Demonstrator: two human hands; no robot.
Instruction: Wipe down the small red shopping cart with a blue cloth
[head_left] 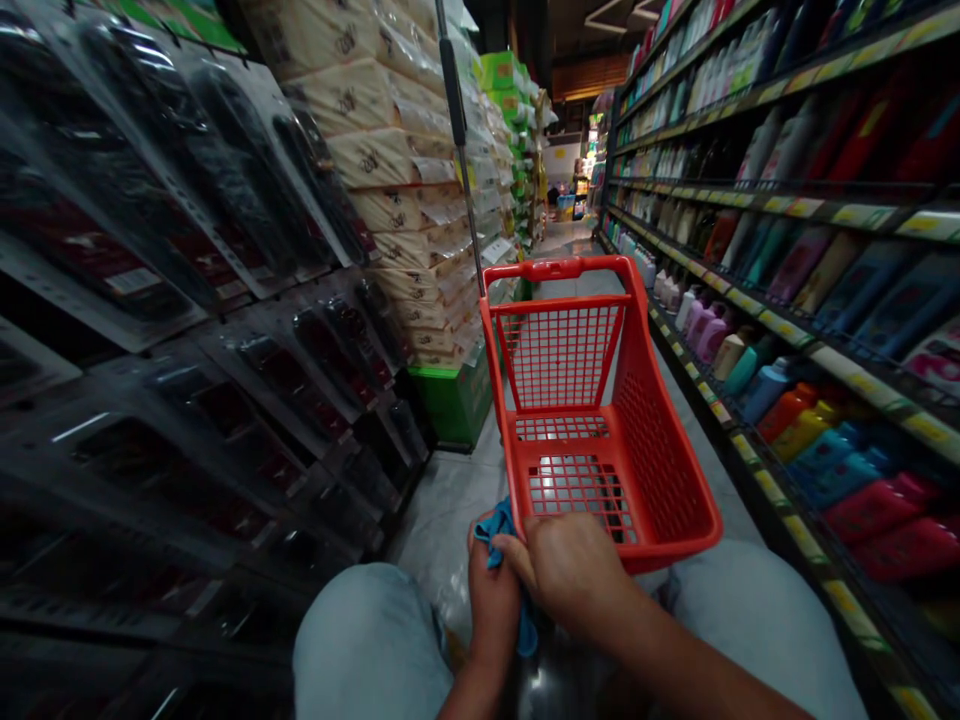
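The fingers of the right hand point(574, 565) are curling together over the near edge of a red shopping basket point(600, 420), and the thumb is pressing on a blue cloth point(495, 525). The left hand point(491, 595) is sitting just beside it, touching it. Its fingers are wrapping around the same blue cloth, so the cloth is being squeezed between the two hands. A bit of the cloth is poking up above the left hand and a bit is hanging down below it.

The basket is tipping away from the person, with nothing lying inside it. It is sitting on the shiny floor point(442, 500) in a shop aisle. The person's knees point(367, 640) in pale trousers are showing on both sides of the hands.

On the right, shelves point(787, 350) are holding bright bottles point(795, 415). On the left, dark packets point(225, 250) are hanging in rows, and tissue packs point(397, 150) are piling up high behind them.
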